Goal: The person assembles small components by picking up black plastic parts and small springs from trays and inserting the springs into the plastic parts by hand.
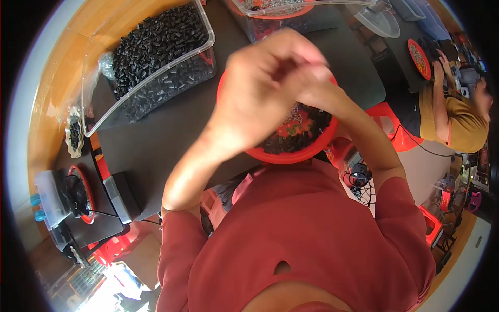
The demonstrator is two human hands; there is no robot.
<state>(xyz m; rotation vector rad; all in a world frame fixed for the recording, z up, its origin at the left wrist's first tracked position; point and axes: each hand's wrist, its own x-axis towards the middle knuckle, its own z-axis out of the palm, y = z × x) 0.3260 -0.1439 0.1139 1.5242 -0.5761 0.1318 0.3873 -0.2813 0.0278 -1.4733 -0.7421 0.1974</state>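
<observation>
My left hand is raised over a round red tray, its fingers curled in toward my other hand. Close against it, my right hand has its fingers bent and pressed together. The fingertips meet and are blurred, so whatever they pinch is hidden or too small to make out. Below the hands, the tray holds small black parts and a heap of small metal pieces. The hands cover much of the tray.
A clear plastic bin full of small black parts stands on the dark table at the left. Another clear bin with a red tray is at the far side. At right, a co-worker in a mustard shirt sits near a red stool.
</observation>
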